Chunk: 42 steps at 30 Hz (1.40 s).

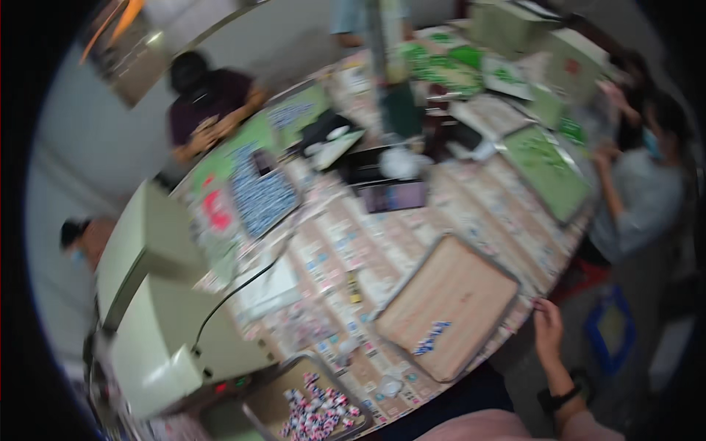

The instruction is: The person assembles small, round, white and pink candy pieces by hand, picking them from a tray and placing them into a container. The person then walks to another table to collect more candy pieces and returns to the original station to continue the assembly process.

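The picture is blurred by motion, so small details are hard to read; the right hand comes up from the lower edge at the right, with a dark band on the wrist, and its fingers touch the edge of the table; whether they are spread or pressed together, I cannot tell; the left hand is not in the view. Just beside this hand, on the table, lies a flat tan tray with a grey rim, and a small blue-and-white piece rests on it near its lower corner. Further left, at the bottom, another tray holds many small red, white and blue pieces; a pale green machine stands to the left; other persons sit around the table.
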Each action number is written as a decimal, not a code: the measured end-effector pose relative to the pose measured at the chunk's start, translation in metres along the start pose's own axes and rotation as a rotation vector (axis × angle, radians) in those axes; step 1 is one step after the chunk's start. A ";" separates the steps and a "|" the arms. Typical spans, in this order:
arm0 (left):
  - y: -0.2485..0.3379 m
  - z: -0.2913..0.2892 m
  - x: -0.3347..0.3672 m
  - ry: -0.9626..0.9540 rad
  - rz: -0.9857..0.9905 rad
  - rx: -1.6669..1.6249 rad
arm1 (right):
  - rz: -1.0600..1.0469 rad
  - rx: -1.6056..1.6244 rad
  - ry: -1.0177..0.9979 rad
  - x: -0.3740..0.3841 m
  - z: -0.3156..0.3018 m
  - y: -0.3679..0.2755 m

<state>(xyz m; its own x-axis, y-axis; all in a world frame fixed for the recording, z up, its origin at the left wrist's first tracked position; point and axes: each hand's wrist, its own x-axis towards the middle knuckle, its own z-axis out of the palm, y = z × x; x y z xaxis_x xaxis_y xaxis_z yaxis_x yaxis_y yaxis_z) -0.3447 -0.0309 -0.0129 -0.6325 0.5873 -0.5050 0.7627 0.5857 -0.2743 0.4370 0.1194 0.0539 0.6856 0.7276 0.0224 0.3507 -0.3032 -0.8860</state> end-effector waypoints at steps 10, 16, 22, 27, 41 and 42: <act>0.371 -0.119 -0.015 -0.106 0.676 -0.303 | 0.171 -0.161 -0.003 -0.069 -0.051 -0.001; 0.457 -0.150 -0.079 -0.097 0.874 -0.231 | 0.252 -0.024 -0.089 -0.074 -0.072 0.032; 0.522 -0.145 -0.196 -0.033 0.958 -0.147 | 0.169 0.112 0.005 -0.047 -0.168 0.113; 0.585 -0.148 -0.288 -0.028 1.092 -0.081 | 0.264 -0.028 0.190 -0.049 -0.272 0.210; 0.823 -0.163 -0.439 -0.120 1.495 -0.019 | 0.553 -0.265 -0.009 -0.071 -0.384 0.309; 0.841 -0.163 -0.446 -0.130 1.514 -0.022 | 0.584 -0.270 -0.025 -0.071 -0.391 0.315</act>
<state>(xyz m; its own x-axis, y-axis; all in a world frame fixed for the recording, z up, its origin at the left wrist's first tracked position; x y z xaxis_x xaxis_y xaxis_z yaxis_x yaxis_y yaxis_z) 0.5571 0.2912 0.1144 0.7371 0.5732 -0.3579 0.6599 -0.4962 0.5642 0.7481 -0.2684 -0.0454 0.7980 0.4093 -0.4423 0.0746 -0.7954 -0.6014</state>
